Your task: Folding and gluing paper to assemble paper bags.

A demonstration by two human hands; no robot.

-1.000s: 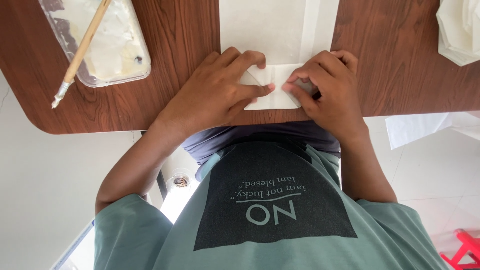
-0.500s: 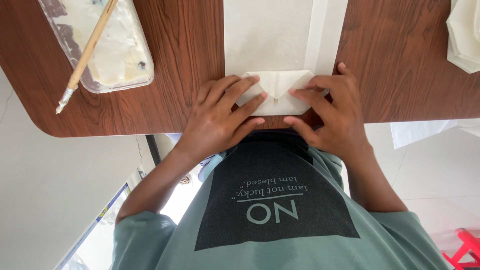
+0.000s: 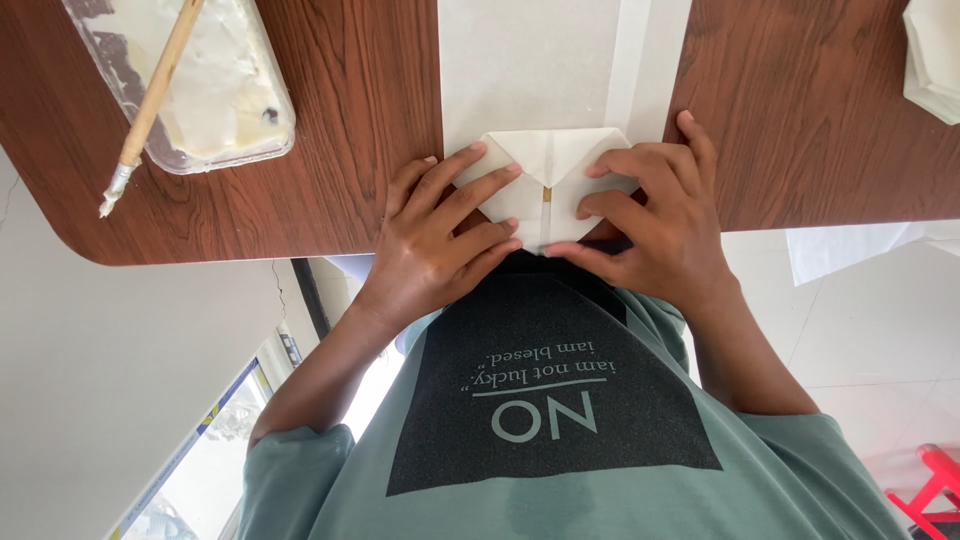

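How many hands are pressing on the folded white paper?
2. The left hand lies on the folded white paper's left flap and the right hand on its right flap, at the table's near edge.

Sage-green short-sleeved T-shirt [image 3: 300, 480], dark printed panel [image 3: 550, 400]

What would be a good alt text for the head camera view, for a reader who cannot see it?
Two bare hands, left hand and right hand, press flat on the folded corners of a white paper sheet at the edge of a dark brown wooden table. A clear plastic tray of white paste with a wooden brush lies to the left.
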